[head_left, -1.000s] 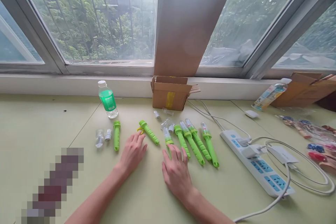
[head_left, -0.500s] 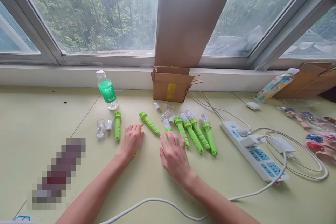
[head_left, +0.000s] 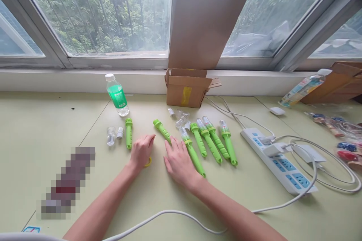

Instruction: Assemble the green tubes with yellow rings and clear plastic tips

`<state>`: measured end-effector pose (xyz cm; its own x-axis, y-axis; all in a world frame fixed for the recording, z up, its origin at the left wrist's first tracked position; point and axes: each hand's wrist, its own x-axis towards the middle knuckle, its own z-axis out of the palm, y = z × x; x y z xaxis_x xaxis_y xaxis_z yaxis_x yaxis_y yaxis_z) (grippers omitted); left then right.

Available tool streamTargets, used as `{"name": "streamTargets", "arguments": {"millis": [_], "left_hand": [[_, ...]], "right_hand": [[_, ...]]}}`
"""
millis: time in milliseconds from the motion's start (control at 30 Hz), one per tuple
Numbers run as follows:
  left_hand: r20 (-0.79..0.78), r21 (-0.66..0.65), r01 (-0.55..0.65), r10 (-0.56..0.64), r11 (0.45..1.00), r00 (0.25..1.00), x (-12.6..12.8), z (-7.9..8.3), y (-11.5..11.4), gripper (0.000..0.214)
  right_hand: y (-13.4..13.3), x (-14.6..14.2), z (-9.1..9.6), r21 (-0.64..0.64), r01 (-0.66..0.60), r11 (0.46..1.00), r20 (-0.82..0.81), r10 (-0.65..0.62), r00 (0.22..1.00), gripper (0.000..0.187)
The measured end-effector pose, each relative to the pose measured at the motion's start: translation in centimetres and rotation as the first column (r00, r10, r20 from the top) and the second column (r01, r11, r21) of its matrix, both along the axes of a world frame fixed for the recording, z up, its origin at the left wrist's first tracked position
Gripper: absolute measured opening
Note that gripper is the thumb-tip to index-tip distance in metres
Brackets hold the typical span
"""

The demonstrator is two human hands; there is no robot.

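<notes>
My left hand (head_left: 141,151) rests on the table with its fingers curled, right of an uncapped green ribbed tube (head_left: 129,134). A thin yellow ring (head_left: 148,162) shows under its palm side; what the fingers close on is hidden. My right hand (head_left: 181,160) has its fingers stretched out. Its fingertips reach the lower end of another uncapped green tube (head_left: 161,128). Beside that hand lies a capped green tube (head_left: 194,154) with a clear top. Several more green tubes (head_left: 210,145) lie to the right, most with clear caps.
A clear cup (head_left: 111,136) and a small white-based piece (head_left: 120,133) lie left. More clear parts (head_left: 181,118) lie before a cardboard box (head_left: 185,91). A green-labelled bottle (head_left: 118,96) stands behind. A power strip (head_left: 277,162) and white cable (head_left: 169,212) cross the right and front.
My right hand has shifted left, off the capped green tube and onto the end of the uncapped one. My left hand has barely moved; more of the yellow ring shows. The view has shifted slightly.
</notes>
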<state>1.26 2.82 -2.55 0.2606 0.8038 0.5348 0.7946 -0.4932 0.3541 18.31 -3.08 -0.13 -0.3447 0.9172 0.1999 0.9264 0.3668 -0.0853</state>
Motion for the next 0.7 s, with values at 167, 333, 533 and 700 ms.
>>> {"name": "streamTargets", "arguments": {"millis": [167, 333, 533, 700], "left_hand": [[0.065, -0.033, 0.049, -0.047, 0.998, 0.997, 0.5, -0.2, -0.4, 0.02], [0.177, -0.135, 0.079, -0.055, 0.988, 0.983, 0.8, -0.1, -0.6, 0.018], [0.355, -0.221, 0.061, 0.022, 0.973, 0.935, 0.9, 0.0, -0.5, 0.014], [0.429, -0.249, 0.083, 0.033, 0.965, 0.903, 1.0, 0.2, -0.6, 0.012]], "right_hand": [[-0.3, 0.5, -0.3, 0.042, 0.018, 0.999, -0.037, -0.017, 0.999, 0.047], [1.2, 0.5, -1.2, 0.16, 0.035, 0.986, -0.083, -0.022, 0.996, 0.039], [1.4, 1.0, -1.5, 0.138, 0.105, 0.985, -0.109, -0.09, 0.99, 0.018], [0.8, 1.2, -1.4, 0.108, 0.13, 0.986, -0.125, -0.117, 0.985, 0.026]]}}
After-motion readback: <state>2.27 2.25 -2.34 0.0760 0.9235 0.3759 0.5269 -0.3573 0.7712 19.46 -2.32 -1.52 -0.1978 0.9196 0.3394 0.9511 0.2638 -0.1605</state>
